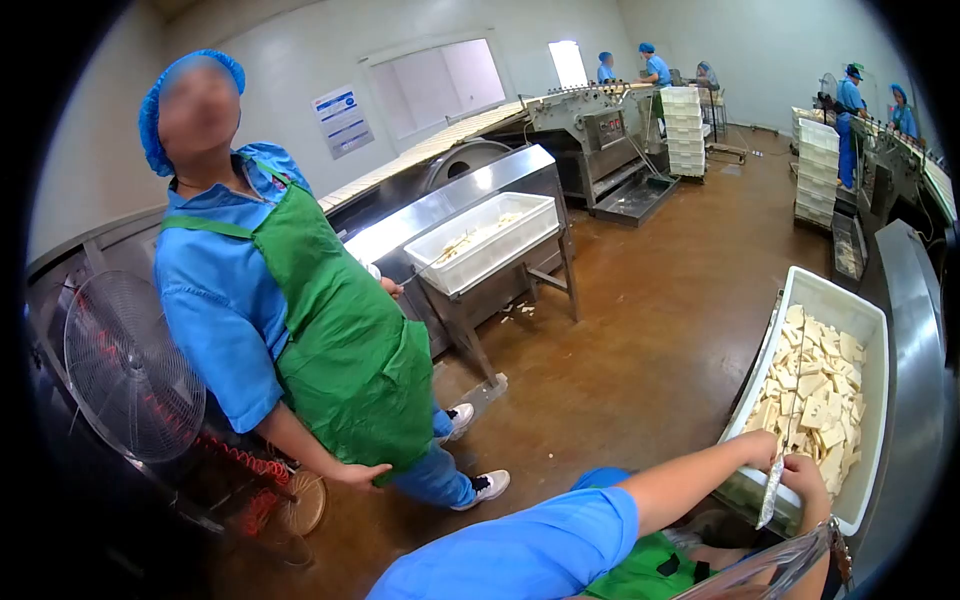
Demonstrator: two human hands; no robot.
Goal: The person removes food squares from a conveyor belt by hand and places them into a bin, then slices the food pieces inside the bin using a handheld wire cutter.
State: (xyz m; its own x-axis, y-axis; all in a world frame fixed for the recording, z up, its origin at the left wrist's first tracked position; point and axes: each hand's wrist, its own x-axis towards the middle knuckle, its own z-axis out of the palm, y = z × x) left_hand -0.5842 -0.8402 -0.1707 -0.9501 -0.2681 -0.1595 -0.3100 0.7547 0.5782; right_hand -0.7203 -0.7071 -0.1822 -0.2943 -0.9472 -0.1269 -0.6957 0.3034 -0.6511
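Observation:
A long thin knife [772,490] with a pale wrapped handle and a narrow blade lies across the near end of a white plastic crate [878,400]. My left hand [760,450] is closed beside the place where handle and blade meet. Close to it, my right hand [802,476] is also closed at the tool, its fingers partly hidden. Inside the crate, flat cream-coloured pieces [815,385] are heaped, many broken or irregular. The blade reaches over this heap, away from me.
At left stands a co-worker [330,320] in a green apron, near a second white crate [485,245] on a metal stand. A caged fan [130,365] is behind them. Steel machinery [915,320] borders my crate on the right. Stacked crates [685,130] and several people are farther back.

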